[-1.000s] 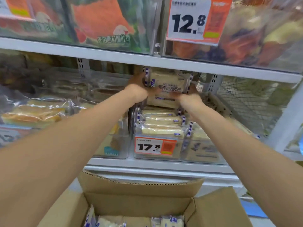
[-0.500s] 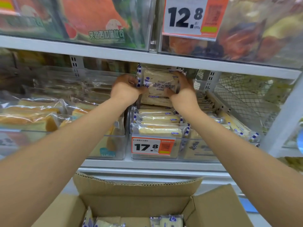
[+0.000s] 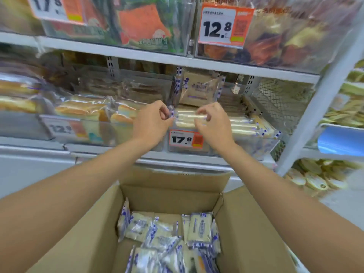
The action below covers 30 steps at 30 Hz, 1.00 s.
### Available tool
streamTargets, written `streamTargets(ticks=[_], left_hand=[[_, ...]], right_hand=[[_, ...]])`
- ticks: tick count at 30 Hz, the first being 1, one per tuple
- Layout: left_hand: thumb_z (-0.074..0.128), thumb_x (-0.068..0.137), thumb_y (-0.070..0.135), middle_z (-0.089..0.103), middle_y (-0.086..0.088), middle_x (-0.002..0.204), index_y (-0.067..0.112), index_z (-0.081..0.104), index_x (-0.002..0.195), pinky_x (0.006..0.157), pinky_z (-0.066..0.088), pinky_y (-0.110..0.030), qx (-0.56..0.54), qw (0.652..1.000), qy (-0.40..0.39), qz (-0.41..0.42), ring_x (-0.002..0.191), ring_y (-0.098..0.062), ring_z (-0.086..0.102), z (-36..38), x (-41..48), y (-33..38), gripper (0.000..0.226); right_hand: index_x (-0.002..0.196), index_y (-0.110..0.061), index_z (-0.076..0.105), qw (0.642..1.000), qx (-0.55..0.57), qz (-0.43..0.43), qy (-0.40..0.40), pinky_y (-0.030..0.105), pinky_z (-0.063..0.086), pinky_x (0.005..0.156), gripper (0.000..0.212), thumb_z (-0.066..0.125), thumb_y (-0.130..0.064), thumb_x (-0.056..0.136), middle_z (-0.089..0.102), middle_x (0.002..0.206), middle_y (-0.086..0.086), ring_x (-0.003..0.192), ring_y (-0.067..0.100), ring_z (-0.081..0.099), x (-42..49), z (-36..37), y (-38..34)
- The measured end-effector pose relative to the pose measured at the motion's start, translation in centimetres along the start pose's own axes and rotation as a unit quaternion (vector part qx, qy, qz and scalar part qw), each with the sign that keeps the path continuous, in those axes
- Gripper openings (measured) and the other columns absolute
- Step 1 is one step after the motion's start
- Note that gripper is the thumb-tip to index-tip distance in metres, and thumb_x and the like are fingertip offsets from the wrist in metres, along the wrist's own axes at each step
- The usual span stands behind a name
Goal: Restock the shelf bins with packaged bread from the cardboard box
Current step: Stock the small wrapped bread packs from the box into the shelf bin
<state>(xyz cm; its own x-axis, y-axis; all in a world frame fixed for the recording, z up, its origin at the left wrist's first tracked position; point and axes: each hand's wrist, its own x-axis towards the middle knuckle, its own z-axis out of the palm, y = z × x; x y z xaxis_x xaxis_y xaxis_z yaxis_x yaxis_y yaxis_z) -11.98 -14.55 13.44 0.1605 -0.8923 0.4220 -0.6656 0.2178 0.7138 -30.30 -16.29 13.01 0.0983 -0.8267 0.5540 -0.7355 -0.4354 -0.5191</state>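
Reaching up to the front edge of the middle shelf (image 3: 110, 151), both hands sit at the clear bin (image 3: 185, 151) that carries the orange 17.8 price tag (image 3: 186, 139). The left hand (image 3: 151, 125) has its fingers curled, thumb and fingertips right at the blue-and-white seam of the front bread packs (image 3: 187, 120) at the bin's left front corner; whether it pinches that seam or only touches it cannot be told. The right hand (image 3: 215, 128) also has its fingers bent, tips on top of the same packs near the bin's right front corner, and its grip is just as unclear. At the back of the bin one bread pack (image 3: 199, 89) stands upright, label facing out, apart from both hands. Below, the open cardboard box (image 3: 173, 196) sits under the shelf edge between the forearms, with more packaged bread (image 3: 167, 239) heaped loosely against its far wall. The neighbouring bin (image 3: 254, 146) on the right holds like packs laid flat; the one on the left holds golden loaves (image 3: 82, 109)
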Motion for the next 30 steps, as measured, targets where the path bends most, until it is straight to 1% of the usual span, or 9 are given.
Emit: streamTargets(ticks=[3,7,10,13,18,21,25,28,30], left_hand=[[0.075,0.079,0.024,0.053,0.009,0.066,0.023,0.055,0.077,0.066,0.044,-0.032,0.038,0.994,-0.067,-0.078,0.069,-0.016,0.055,-0.6,-4.9,-3.5,0.02],[0.077,0.078,0.026,0.058,0.006,0.072,0.022,0.058,0.079,0.073,0.049,-0.035,0.088,0.969,-0.145,-0.18,0.076,-0.02,0.061,-0.9,-11.3,-10.8,0.019],[0.077,0.079,0.018,0.058,0.003,0.071,0.012,0.063,0.086,0.07,0.047,-0.028,0.081,0.949,-0.19,-0.238,0.074,-0.019,0.06,-0.2,-14.9,-15.9,0.016],[0.077,0.079,0.012,0.058,0.003,0.069,0.01,0.064,0.085,0.063,0.038,-0.013,0.062,0.935,-0.21,-0.279,0.071,-0.015,0.057,0.9,-17.6,-19.6,0.015],[0.073,0.077,0.001,0.063,-0.006,0.074,0.018,0.06,0.073,0.084,0.051,-0.032,0.008,0.914,-0.246,-0.322,0.081,-0.026,0.065,2.6,-20.6,-23.0,0.021],[0.068,0.081,0.0,0.06,-0.002,0.077,0.018,0.059,0.076,0.074,0.048,-0.019,0.025,0.913,-0.275,-0.302,0.072,-0.016,0.058,3.4,-21.6,-23.5,0.02],[0.066,0.086,0.012,0.06,0.001,0.092,0.019,0.061,0.095,0.069,0.045,-0.013,0.035,0.895,-0.326,-0.301,0.082,-0.011,0.059,4.7,-21.6,-23.0,0.013],[0.065,0.086,0.014,0.062,-0.002,0.1,0.017,0.062,0.102,0.073,0.046,-0.014,0.029,0.891,-0.328,-0.314,0.094,-0.014,0.061,5.6,-21.6,-22.4,0.017],[0.064,0.086,0.015,0.063,-0.004,0.106,0.017,0.061,0.103,0.075,0.048,-0.018,0.023,0.883,-0.333,-0.33,0.1,-0.017,0.062,5.9,-21.9,-22.3,0.017]], right_hand=[[0.083,-0.017,0.068,0.995,0.076,0.05,-0.042,0.029,0.048,0.069,0.01,0.064,-0.008,0.082,0.061,0.073,-0.006,0.067,0.011,0.054,-4.8,1.8,-0.8],[0.083,-0.019,0.068,0.96,0.111,0.153,-0.208,0.018,0.043,0.064,0.013,0.064,-0.007,0.085,0.06,0.068,-0.012,0.06,0.0,0.051,-12.6,5.4,2.1],[0.093,-0.018,0.07,0.903,0.079,0.221,-0.36,0.012,0.043,0.067,0.014,0.064,-0.007,0.087,0.065,0.081,-0.01,0.072,0.002,0.057,-18.4,9.5,6.0],[0.104,-0.011,0.068,0.847,0.067,0.276,-0.45,0.023,0.044,0.079,0.018,0.061,-0.005,0.088,0.064,0.099,0.002,0.094,0.017,0.059,-22.9,13.7,9.5],[0.143,-0.008,0.041,0.773,-0.011,0.317,-0.549,0.036,0.048,0.091,0.054,0.059,-0.008,0.092,0.047,0.145,0.009,0.123,0.03,0.054,-26.6,19.9,12.8],[0.149,-0.013,0.026,0.742,-0.085,0.319,-0.583,0.036,0.051,0.087,0.071,0.063,-0.018,0.088,0.056,0.131,0.011,0.11,0.029,0.059,-28.3,21.8,14.2],[0.14,-0.015,0.048,0.734,-0.042,0.35,-0.581,0.035,0.049,0.097,0.064,0.074,-0.021,0.082,0.06,0.116,0.003,0.113,0.024,0.058,-28.8,22.2,15.9],[0.132,-0.012,0.053,0.749,0.07,0.373,-0.544,0.033,0.053,0.087,0.053,0.075,-0.012,0.084,0.058,0.107,0.008,0.094,0.022,0.062,-28.0,21.7,16.5],[0.123,-0.011,0.056,0.79,0.089,0.359,-0.489,0.04,0.056,0.081,0.046,0.075,-0.007,0.082,0.06,0.089,0.011,0.079,0.026,0.063,-27.4,21.2,16.7]])
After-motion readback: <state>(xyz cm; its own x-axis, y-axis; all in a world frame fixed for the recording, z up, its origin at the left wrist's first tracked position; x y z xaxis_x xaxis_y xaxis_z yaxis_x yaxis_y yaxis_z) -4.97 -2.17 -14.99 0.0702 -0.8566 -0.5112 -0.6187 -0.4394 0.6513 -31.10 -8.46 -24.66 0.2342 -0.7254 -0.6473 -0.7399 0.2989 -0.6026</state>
